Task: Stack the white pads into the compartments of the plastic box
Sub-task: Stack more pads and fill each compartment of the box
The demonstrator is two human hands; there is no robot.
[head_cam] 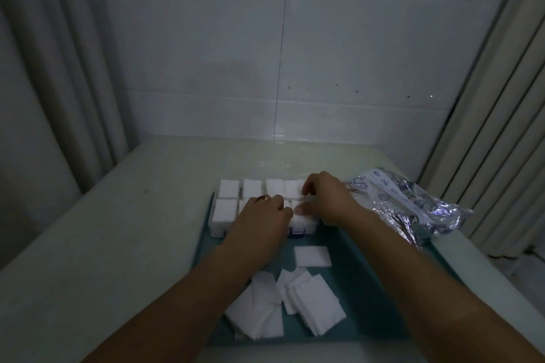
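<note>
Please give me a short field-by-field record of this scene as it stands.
box: plastic box on teal tray, visible compartments hold white pads
left hand: over the box's near row, ring on a finger
right hand: over the box's right side, fingers curled at a pad
loose pads: scattered on tray near the person
single pad: lies apart, behind the pile
wrapper: foil packaging right of box

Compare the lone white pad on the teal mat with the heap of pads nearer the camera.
The lone pad lies flat and apart, its whole face showing; the heap of pads overlaps at mixed angles, each partly covering another. The lone pad sits closer to the plastic box; the heap sits further from it. Both are white, rectangular and rest on the teal mat.
</note>
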